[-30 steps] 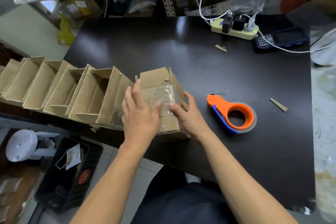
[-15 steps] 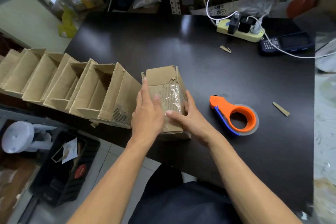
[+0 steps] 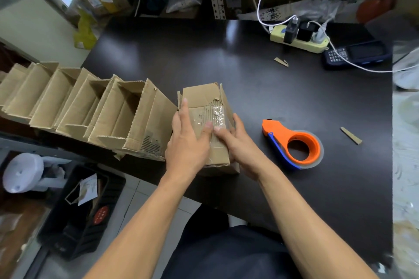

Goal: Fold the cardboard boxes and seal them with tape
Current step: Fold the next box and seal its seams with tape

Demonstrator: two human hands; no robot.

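A small cardboard box (image 3: 204,97) stands near the front edge of the dark table (image 3: 226,70), its top flaps closed under a strip of clear tape. My left hand (image 3: 188,142) lies flat on the box's top left with straight fingers. My right hand (image 3: 238,142) rests against the box's right side, thumb pressing the tape on top. An orange tape dispenser (image 3: 297,145) with a blue blade guard lies on the table to the right of the box, untouched.
A row of several open folded boxes (image 3: 95,106) leans along the table's left edge, touching the taped box. A power strip (image 3: 299,37) with cables, a handheld scanner (image 3: 358,53) and cardboard scraps (image 3: 351,135) lie farther back and right. A black bin (image 3: 81,210) sits on the floor.
My left hand slid toward the box's centre and my right thumb moved along the tape. The box shifted slightly away from the row.
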